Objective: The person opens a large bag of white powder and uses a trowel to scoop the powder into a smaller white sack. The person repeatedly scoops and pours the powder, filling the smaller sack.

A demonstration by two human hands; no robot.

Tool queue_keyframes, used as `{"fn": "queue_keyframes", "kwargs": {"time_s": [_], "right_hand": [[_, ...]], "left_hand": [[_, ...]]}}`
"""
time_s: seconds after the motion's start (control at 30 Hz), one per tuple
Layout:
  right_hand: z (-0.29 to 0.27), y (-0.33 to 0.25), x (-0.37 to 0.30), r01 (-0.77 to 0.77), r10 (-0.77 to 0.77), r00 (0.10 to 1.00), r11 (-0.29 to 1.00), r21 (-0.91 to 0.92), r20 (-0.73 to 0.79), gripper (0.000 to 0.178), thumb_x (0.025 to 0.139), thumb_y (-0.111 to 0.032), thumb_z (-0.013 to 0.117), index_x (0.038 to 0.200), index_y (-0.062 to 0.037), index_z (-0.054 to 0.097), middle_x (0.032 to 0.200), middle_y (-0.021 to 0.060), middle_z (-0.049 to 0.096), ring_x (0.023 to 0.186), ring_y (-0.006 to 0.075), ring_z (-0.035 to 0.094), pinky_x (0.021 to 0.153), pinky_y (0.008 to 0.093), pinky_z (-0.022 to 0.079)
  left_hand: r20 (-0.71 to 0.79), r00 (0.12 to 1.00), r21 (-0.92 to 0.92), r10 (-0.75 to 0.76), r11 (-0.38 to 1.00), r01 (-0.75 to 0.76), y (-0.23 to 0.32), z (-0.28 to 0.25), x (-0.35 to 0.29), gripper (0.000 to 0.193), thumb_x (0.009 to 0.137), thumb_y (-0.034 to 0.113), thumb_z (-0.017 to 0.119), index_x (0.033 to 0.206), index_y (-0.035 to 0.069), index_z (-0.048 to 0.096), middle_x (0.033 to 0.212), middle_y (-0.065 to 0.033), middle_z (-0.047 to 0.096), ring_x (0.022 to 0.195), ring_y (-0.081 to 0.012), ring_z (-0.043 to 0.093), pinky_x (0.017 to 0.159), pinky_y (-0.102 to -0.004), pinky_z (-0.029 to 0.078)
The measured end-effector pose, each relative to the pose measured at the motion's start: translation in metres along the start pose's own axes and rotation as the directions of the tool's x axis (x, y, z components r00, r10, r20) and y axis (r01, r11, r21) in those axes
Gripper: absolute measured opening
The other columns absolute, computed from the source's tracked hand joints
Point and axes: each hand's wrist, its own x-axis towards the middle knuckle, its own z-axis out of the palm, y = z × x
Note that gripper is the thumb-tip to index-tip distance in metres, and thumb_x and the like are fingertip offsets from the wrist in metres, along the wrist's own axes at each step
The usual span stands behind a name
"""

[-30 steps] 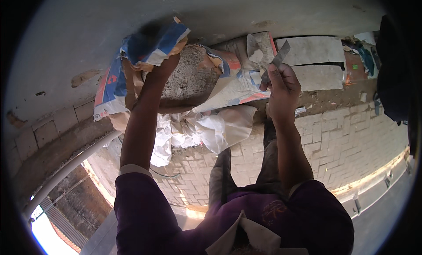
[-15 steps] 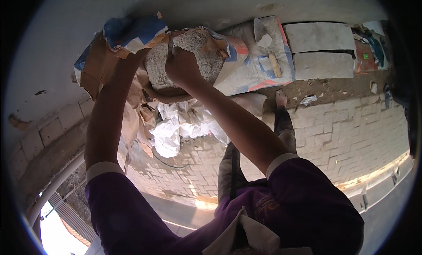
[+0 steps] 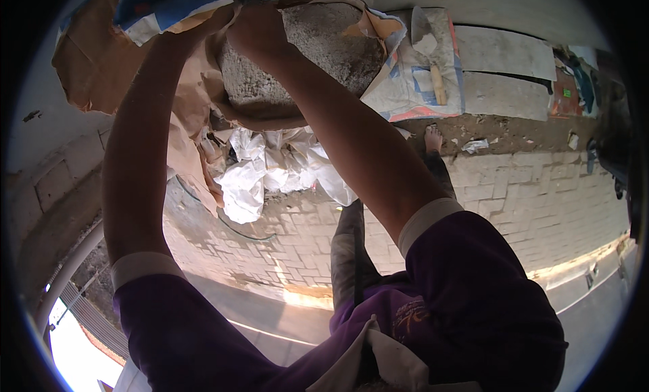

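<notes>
Fingers of the left hand [image 3: 215,21] disappear beneath the blue-and-white flap [image 3: 176,6] of a torn paper bag [image 3: 81,60] in the head view, so whether they grip it is impossible to say. Just beside it, the right hand [image 3: 257,32] shows its back, its fingers turned away, and anything they may hold is hidden. Both hands are at the left side of the bag's torn mouth, where a rough grey mass [image 3: 304,60] lies exposed, with brown paper folded along its near edge. Past the bag's right edge lies a flat printed sack [image 3: 402,91]; near the sack's right edge rests a trowel [image 3: 438,86], blade toward the far edge, wooden handle toward the near one. Two pale slabs [image 3: 507,94] lie beyond that right edge, and a bare foot [image 3: 433,140] is just off the near edge. Crumpled white plastic [image 3: 247,182] lies along the torn bag's near side, beside brick paving [image 3: 527,182].
</notes>
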Motion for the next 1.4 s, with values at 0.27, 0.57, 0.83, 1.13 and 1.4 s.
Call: {"fn": "queue_keyframes", "kwargs": {"time_s": [0.27,0.57,0.83,1.13,1.4], "right_hand": [[0.028,-0.010,-0.018,-0.244,0.275,0.956,0.938,0.246,-0.100,0.016,0.075,-0.013,0.058,0.075,0.0005,0.067,0.073,0.0217,0.065,0.073,0.0367,0.067,0.071,0.0427,0.054],[0.001,-0.021,-0.032,-0.269,0.228,0.944,0.951,0.155,0.238,0.016,0.069,-0.011,0.061,0.072,0.0042,0.064,0.071,0.0253,0.064,0.073,0.0388,0.066,0.070,0.0455,0.054],[0.023,-0.033,-0.010,0.065,-0.071,0.988,0.997,0.052,0.138,0.019,0.075,-0.016,0.063,0.075,0.0023,0.066,0.071,0.0207,0.066,0.065,0.0352,0.067,0.065,0.0409,0.055],[0.053,-0.043,-0.028,-0.089,0.092,0.964,0.996,-0.022,0.251,0.016,0.075,-0.012,0.058,0.072,-0.0008,0.069,0.074,0.0198,0.067,0.071,0.0333,0.069,0.067,0.0407,0.056],[-0.016,-0.041,-0.033,-0.047,0.090,0.836,0.995,-0.093,0.542,0.016,0.074,-0.011,0.057,0.076,0.0012,0.068,0.079,0.0227,0.067,0.080,0.0365,0.067,0.077,0.0417,0.054]], "left_hand": [[-0.006,1.000,0.042,0.015,0.999,-0.015,-0.019,0.015,-0.018,0.028,0.088,0.029,0.058,0.108,0.010,0.062,0.100,-0.0083,0.061,0.093,-0.0226,0.060,0.083,-0.0353,0.048],[-0.181,0.969,0.138,0.165,0.980,-0.141,-0.047,0.021,-0.056,0.023,0.095,0.029,0.050,0.098,0.011,0.064,0.096,-0.0016,0.057,0.102,-0.0207,0.055,0.087,-0.0328,0.046],[-0.143,0.990,-0.149,0.000,0.989,-0.021,-0.041,-0.006,-0.077,0.017,0.087,0.031,0.059,0.082,0.016,0.064,0.084,-0.0001,0.058,0.081,-0.0182,0.060,0.075,-0.0326,0.050],[0.071,0.914,-0.480,-0.399,0.790,0.382,-0.049,-0.017,-0.126,0.014,0.086,0.021,0.058,0.088,0.012,0.068,0.091,-0.0087,0.066,0.089,-0.0295,0.063,0.077,-0.0391,0.051],[0.558,0.583,-0.339,-0.590,0.480,0.809,-0.053,-0.012,-0.153,0.021,0.086,0.028,0.057,0.096,0.014,0.069,0.101,-0.0121,0.067,0.092,-0.0336,0.065,0.083,-0.0456,0.050]]}}
